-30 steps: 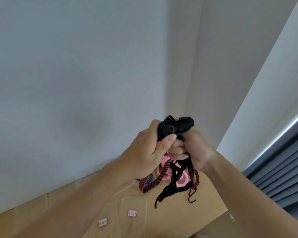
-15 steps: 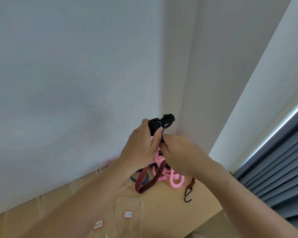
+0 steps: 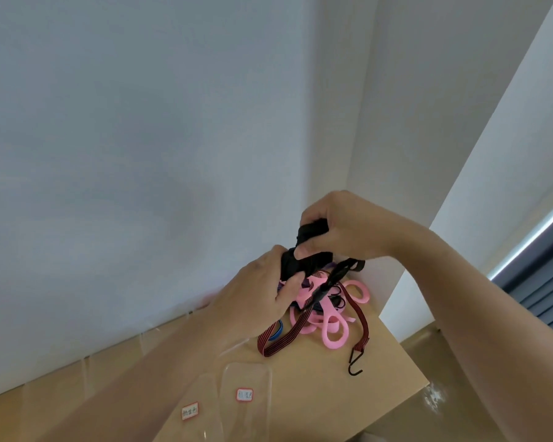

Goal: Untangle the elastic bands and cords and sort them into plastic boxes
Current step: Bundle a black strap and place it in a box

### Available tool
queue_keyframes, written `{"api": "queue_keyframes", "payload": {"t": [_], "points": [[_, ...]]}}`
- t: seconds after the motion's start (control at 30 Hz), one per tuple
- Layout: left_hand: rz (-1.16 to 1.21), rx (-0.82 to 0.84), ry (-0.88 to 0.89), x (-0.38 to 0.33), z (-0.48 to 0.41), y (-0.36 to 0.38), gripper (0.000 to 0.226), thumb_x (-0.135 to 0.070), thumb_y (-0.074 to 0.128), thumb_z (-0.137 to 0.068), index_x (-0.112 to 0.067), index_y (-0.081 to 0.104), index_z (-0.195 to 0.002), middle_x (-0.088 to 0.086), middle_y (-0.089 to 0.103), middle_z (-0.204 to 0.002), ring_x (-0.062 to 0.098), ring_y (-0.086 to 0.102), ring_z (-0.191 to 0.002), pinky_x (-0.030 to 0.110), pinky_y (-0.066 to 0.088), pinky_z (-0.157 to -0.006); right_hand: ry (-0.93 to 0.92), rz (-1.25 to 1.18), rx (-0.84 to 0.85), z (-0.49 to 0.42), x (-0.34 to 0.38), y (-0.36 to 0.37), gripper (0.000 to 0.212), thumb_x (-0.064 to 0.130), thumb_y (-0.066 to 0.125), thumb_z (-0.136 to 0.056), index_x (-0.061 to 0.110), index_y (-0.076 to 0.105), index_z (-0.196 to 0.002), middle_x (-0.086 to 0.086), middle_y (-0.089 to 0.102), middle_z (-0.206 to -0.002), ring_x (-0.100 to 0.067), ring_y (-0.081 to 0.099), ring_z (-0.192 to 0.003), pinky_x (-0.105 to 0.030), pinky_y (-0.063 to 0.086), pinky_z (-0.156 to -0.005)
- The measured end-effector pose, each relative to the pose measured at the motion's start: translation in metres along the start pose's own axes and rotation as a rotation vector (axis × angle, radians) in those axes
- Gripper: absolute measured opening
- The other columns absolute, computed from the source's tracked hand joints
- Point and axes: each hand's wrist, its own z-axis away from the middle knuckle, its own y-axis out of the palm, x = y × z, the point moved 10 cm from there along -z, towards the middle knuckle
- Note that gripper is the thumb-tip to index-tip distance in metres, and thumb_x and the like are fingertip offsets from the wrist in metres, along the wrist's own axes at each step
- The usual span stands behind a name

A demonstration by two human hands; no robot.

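My left hand (image 3: 258, 295) and my right hand (image 3: 345, 228) both grip a black strap (image 3: 307, 260) held up above the table. The right hand sits above and to the right of the left, its thumb pressed on the black bundle. Below them a tangle lies on the wooden table (image 3: 332, 393): pink elastic bands (image 3: 332, 330), a red-and-black bungee cord (image 3: 281, 339) with a black hook (image 3: 354, 365), and a blue band (image 3: 276, 333) partly hidden. Part of the cord rises toward my hands.
Two clear plastic boxes with red-bordered labels, one (image 3: 246, 393) right of the other (image 3: 190, 413), stand on the near part of the table. More clear boxes (image 3: 115, 355) line the white wall. The table's right edge drops to the floor; dark blinds (image 3: 549, 282) hang at the right.
My right hand has moved up and over the top of the black strap, while my left hand has dropped lower. The view has shifted, so the tangle on the table shows more fully.
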Motion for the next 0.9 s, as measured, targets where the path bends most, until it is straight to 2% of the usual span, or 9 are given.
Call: {"api": "queue_keyframes", "payload": {"t": [0.13,0.23,0.3,0.37,0.47,0.63,0.73,0.8,0.9], "points": [[0.101,0.017,0.072,-0.016,0.006,-0.009,0.026,-0.049,0.045,-0.102,-0.024,0.046,-0.096,-0.013,0.045,-0.066,0.003,0.047,-0.062,0.018,0.03,-0.055,-0.011,-0.274,0.051,-0.009,-0.011,0.009,0.026,0.033,0.084,-0.081,0.012,0.07,-0.074,0.004,0.06,-0.061,-0.01,0.051,-0.055,-0.022,0.041,-0.053],[0.303,0.058,0.063,-0.025,0.011,-0.005,0.041,-0.059,0.041,-0.098,-0.021,0.053,-0.108,-0.018,0.051,-0.064,0.003,0.047,-0.058,0.015,0.033,-0.058,0.006,-0.526,0.073,-0.012,-0.021,0.023,0.033,0.034,0.083,-0.08,0.007,0.065,-0.074,0.002,0.058,-0.061,-0.011,0.051,-0.055,-0.021,0.043,-0.053],[0.508,0.062,0.032,-0.028,0.011,-0.004,0.038,-0.062,0.047,-0.095,-0.028,0.056,-0.11,-0.023,0.055,-0.064,0.001,0.051,-0.058,0.015,0.039,-0.06,0.02,-0.739,0.085,-0.012,-0.025,0.037,0.027,0.031,0.076,-0.084,0.01,0.064,-0.071,-0.003,0.058,-0.062,-0.015,0.052,-0.054,-0.024,0.043,-0.051],[0.703,0.035,-0.012,-0.027,0.01,-0.006,0.039,-0.069,0.057,-0.088,-0.033,0.06,-0.103,-0.022,0.058,-0.066,-0.002,0.053,-0.06,0.018,0.044,-0.062,0.053,-0.943,0.095,-0.011,-0.026,0.051,0.03,0.035,0.069,-0.087,0.016,0.059,-0.066,-0.009,0.048,-0.063,-0.02,0.042,-0.05,-0.026,0.033,-0.045],[0.846,-0.05,-0.071,-0.021,0.005,-0.01,0.044,-0.067,0.062,-0.084,-0.023,0.062,-0.091,-0.011,0.052,-0.061,0.009,0.05,-0.052,0.022,0.045,-0.056,0.079,-1.109,0.095,-0.008,-0.022,0.068,0.046,0.047,0.056,-0.097,0.02,0.05,-0.061,-0.002,0.035,-0.055,-0.011,0.026,-0.039,-0.018,0.021,-0.036],[1.036,-0.208,-0.214,0.001,-0.006,-0.016,0.063,-0.063,0.059,-0.089,-0.002,0.046,-0.082,-0.005,0.03,-0.055,0.017,0.034,-0.05,0.032,0.037,-0.05,0.235,-1.064,-0.07,-0.004,-0.028,0.089,0.054,0.041,0.027,-0.111,0.017,0.037,-0.063,-0.002,0.026,-0.054,-0.012,0.017,-0.042,-0.02,0.016,-0.04],[1.012,-0.264,-0.26,0.013,-0.012,-0.021,0.051,-0.062,0.058,-0.09,-0.012,0.065,-0.089,-0.002,0.048,-0.062,0.018,0.049,-0.058,0.033,0.039,-0.052,0.253,-0.938,-0.17,0.001,-0.031,0.086,0.058,0.047,0.026,-0.11,0.012,0.048,-0.069,-0.001,0.027,-0.049,-0.012,0.018,-0.039,-0.021,0.019,-0.038],[0.987,-0.305,-0.297,0.021,-0.016,-0.024,0.037,-0.061,0.059,-0.09,-0.029,0.075,-0.1,-0.005,0.053,-0.068,0.015,0.05,-0.062,0.034,0.038,-0.053,0.248,-0.859,-0.21,0.006,-0.029,0.082,0.042,0.036,0.032,-0.111,0.009,0.054,-0.086,-0.001,0.031,-0.052,-0.01,0.024,-0.038,-0.02,0.025,-0.037],[1.029,-0.397,-0.41,0.048,-0.023,-0.028,0.032,-0.052,0.06,-0.096,-0.024,0.075,-0.101,-0.009,0.054,-0.065,0.01,0.044,-0.056,0.029,0.037,-0.051,0.257,-0.644,-0.168,0.012,-0.019,0.091,0.029,0.032,0.048,-0.104,0.012,0.05,-0.082,0.008,0.038,-0.052,-0.008,0.033,-0.042,-0.021,0.03,-0.043]]}}
